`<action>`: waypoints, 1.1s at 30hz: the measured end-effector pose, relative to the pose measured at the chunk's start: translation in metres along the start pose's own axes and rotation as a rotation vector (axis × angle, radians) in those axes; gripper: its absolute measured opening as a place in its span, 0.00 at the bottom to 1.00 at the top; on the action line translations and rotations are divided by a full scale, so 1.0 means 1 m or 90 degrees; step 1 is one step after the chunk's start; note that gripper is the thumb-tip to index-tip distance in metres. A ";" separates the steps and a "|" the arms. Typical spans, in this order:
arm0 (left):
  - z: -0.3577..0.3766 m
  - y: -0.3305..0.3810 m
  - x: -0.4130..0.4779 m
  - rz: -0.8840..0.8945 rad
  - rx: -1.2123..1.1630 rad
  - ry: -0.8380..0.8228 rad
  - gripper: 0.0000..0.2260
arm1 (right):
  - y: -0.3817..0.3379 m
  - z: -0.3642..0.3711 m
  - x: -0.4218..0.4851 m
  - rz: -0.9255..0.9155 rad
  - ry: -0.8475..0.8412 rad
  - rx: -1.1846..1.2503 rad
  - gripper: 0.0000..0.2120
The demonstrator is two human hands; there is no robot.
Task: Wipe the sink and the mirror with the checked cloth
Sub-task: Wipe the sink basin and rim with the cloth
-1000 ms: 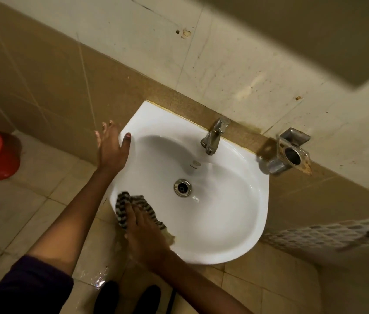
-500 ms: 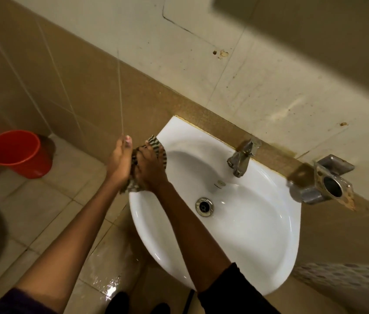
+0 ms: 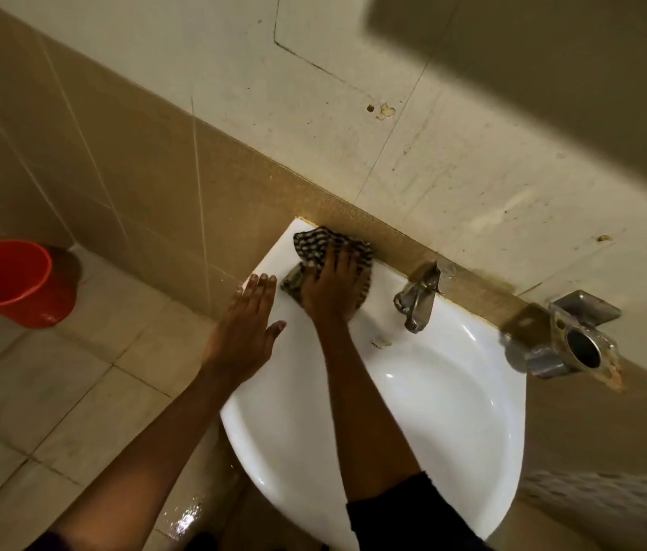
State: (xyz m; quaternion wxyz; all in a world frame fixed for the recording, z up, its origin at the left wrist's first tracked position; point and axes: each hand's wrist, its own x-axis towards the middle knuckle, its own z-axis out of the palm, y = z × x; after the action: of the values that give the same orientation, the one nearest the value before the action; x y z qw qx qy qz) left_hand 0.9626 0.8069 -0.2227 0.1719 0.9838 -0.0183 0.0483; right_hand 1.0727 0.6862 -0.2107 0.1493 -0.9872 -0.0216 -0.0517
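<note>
A white wall-mounted sink [image 3: 445, 415] fills the lower middle of the view. The black-and-white checked cloth [image 3: 315, 242] lies on the sink's back left corner, against the brown wall band. My right hand [image 3: 329, 288] presses down flat on the cloth, left of the metal tap [image 3: 417, 300]. My left hand [image 3: 248, 332] rests flat with fingers spread on the sink's left rim, holding nothing. My right forearm hides the drain. No mirror is in view.
A red bucket [image 3: 11, 282] stands on the tiled floor at the left. A metal wall holder [image 3: 580, 340] juts out to the right of the tap. Water glistens on the floor [image 3: 186, 518] under the sink's front edge.
My right hand has carried the cloth from the sink's front left rim up along the left rim to the back left corner. My left hand now lies flat on the rim. The view shifted left.
</note>
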 end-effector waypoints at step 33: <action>-0.011 -0.001 -0.002 -0.013 -0.199 0.033 0.38 | 0.006 0.006 -0.157 -0.272 -0.305 0.438 0.20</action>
State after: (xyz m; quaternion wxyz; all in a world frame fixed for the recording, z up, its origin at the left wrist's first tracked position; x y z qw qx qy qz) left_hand 0.9596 0.8116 -0.2133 0.3241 0.9435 -0.0113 0.0684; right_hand 0.9180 0.6784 -0.2354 0.4450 -0.8378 -0.2743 0.1579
